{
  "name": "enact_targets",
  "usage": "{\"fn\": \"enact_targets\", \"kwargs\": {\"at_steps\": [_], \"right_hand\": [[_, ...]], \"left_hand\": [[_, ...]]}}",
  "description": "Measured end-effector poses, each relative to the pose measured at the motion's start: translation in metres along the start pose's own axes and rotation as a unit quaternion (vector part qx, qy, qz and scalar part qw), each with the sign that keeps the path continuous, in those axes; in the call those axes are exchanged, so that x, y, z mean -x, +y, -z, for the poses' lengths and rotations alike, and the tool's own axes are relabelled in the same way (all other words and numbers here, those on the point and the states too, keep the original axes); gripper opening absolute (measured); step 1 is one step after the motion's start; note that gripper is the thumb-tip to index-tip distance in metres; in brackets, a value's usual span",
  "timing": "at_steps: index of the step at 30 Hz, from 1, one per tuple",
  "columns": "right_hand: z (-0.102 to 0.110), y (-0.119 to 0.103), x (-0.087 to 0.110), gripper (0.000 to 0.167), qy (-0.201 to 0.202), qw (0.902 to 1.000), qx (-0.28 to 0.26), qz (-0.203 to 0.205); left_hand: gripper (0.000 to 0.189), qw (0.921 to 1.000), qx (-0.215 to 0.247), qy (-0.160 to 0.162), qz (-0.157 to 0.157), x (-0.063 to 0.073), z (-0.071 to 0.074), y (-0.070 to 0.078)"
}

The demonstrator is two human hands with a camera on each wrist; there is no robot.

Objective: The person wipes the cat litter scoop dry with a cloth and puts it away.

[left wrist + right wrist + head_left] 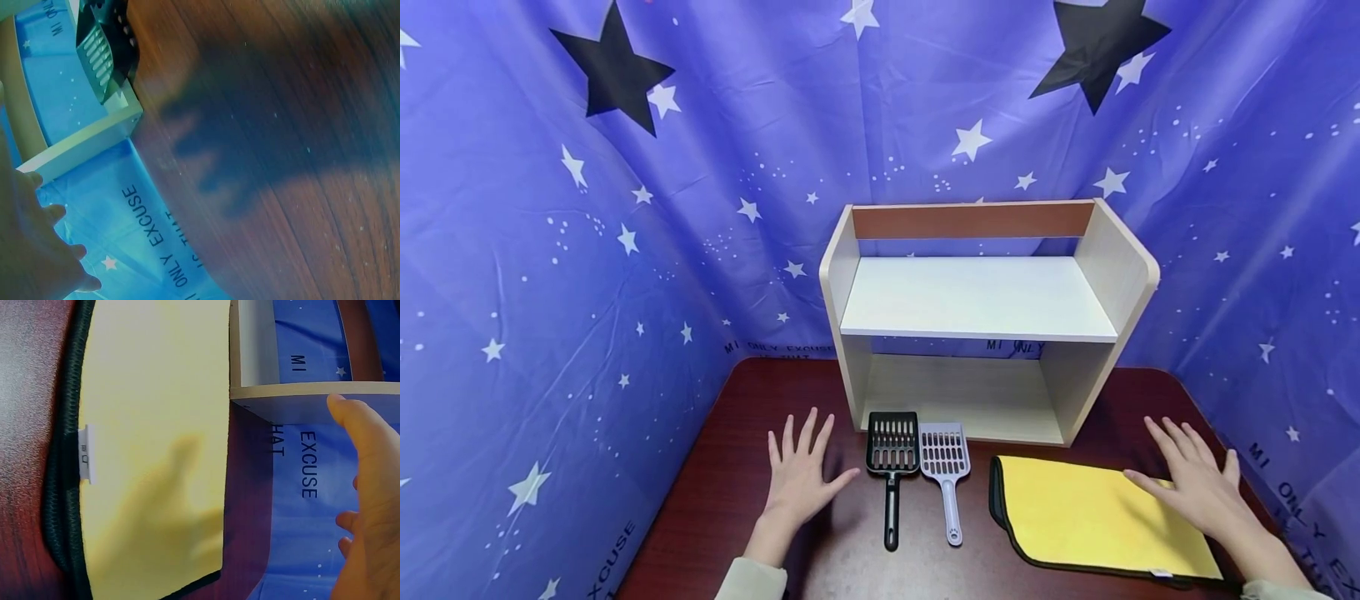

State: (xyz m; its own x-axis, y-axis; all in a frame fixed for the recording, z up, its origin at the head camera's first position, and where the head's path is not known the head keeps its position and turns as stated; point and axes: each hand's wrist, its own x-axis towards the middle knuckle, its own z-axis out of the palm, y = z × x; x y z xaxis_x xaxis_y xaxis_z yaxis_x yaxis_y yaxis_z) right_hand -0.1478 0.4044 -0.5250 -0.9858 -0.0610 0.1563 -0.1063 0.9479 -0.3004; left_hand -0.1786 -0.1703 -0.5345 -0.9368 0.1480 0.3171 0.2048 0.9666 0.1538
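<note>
In the head view my left hand (799, 482) hovers over the table with its fingers spread, holding nothing. Just right of it lies a black slotted litter scoop (892, 479), its handle towards me. Beside that is a light grey slotted litter scoop (948, 471) with a paw print on its handle. My right hand (1198, 483), fingers spread too, is above the right part of a folded yellow cloth (1097, 512) with dark edging. Its shadow falls on the cloth (156, 450) in the right wrist view, where a white label shows at the edge.
A two-tier wooden shelf (977, 296) stands at the back of the dark red-brown table (730, 467). The heads of both scoops reach its front edge. Blue curtains (700, 208) with stars and lettering close in the back and both sides.
</note>
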Motion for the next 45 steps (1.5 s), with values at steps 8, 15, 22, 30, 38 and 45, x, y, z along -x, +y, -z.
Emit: {"fn": "enact_targets", "kwargs": {"at_steps": [8,15,22,30,38,45], "right_hand": [[-0.006,-0.002,0.006,0.096,-0.001,1.0,-0.003,0.0],[-0.012,0.0,0.009,0.095,0.005,1.0,-0.005,0.003],[-0.019,-0.001,0.014,0.091,0.01,0.9999,-0.008,0.011],[-0.024,0.0,0.018,0.085,-0.001,0.9997,-0.023,0.012],[-0.035,0.002,0.021,0.087,0.008,0.9994,-0.03,0.017],[-0.042,0.003,0.022,0.087,0.021,0.9993,-0.022,0.021]], "left_hand": [[0.095,0.9999,0.004,-0.014,-0.005,0.004,-0.004,0.011],[0.094,0.9997,0.011,0.002,-0.02,0.009,-0.012,0.02],[0.095,0.9996,0.01,-0.006,-0.027,0.011,-0.016,0.03],[0.093,0.9986,0.034,-0.006,-0.041,0.016,-0.018,0.044],[0.089,0.9957,0.056,0.02,-0.071,0.02,-0.022,0.059],[0.089,0.9949,0.07,0.001,-0.072,0.024,-0.028,0.074]]}}
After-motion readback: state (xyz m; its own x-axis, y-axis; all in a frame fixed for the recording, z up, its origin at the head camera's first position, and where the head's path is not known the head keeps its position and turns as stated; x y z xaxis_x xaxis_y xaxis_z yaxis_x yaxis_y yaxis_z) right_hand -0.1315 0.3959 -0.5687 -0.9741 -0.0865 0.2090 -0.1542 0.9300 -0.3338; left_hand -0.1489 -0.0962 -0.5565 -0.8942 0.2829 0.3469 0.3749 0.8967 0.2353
